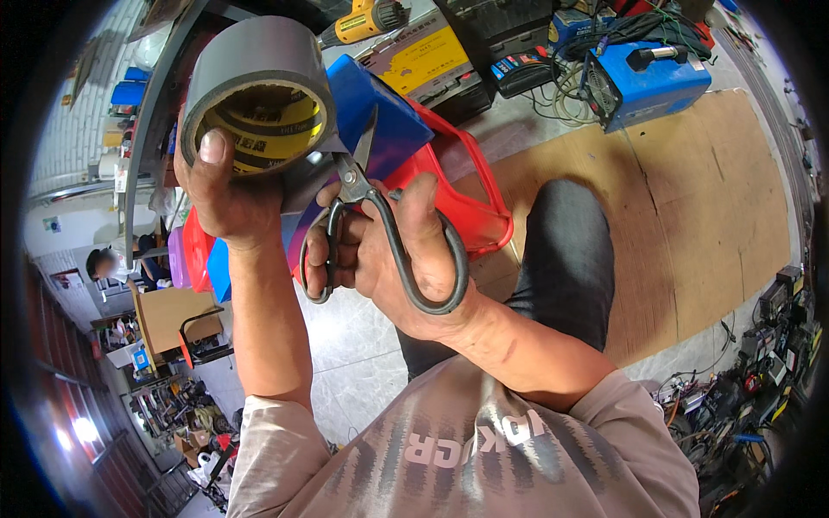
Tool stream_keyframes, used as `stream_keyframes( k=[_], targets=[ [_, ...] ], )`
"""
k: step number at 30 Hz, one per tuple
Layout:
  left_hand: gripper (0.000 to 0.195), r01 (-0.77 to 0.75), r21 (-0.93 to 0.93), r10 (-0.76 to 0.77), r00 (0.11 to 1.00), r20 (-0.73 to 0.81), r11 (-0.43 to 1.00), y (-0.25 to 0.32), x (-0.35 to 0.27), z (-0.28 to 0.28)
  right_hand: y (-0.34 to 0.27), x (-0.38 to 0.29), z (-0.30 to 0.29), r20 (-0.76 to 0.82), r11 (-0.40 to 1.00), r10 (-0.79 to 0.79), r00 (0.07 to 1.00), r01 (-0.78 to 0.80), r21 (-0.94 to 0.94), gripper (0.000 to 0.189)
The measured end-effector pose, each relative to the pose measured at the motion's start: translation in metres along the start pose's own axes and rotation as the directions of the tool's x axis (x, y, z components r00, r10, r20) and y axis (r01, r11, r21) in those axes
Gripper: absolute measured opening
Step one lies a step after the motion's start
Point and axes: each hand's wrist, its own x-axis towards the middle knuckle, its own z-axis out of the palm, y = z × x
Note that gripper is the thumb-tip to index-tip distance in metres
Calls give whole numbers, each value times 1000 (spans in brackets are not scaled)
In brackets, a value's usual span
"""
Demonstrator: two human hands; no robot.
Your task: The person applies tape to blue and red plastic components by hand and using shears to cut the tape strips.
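Note:
My left hand [236, 204] grips a wide roll of grey duct tape [259, 55], its thumb inside the yellow-and-black printed core. My right hand [395, 275] holds black-handled metal scissors [354, 186], with fingers and thumb through the loops. The scissor blades are spread and point up beside the roll's right edge. A short grey piece of tape [331, 144] reaches from the roll to the blades; whether the blades touch it I cannot tell. Behind both hands is a blue box [382, 97] by a red plastic stool [482, 220], both partly hidden.
A cardboard sheet [712, 213] covers the floor at right, with a blue welding machine [660, 81] at its far edge. Beyond the stool are a yellow battery box [427, 58] and a yellow power tool [366, 22]. Metal shelving [146, 139] stands left; a person [123, 262] is in the background.

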Motion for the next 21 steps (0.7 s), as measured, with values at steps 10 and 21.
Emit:
stream_keyframes(
  k=[10,21],
  targets=[
    [66,49,23,-50,997,55,999,5,1,4,-8,1,12,-16,983,43,999,-45,-179,98],
    [66,36,18,-38,992,119,999,7,-9,4,-11,1,10,-48,992,-7,999,1,-125,102]
  ],
)
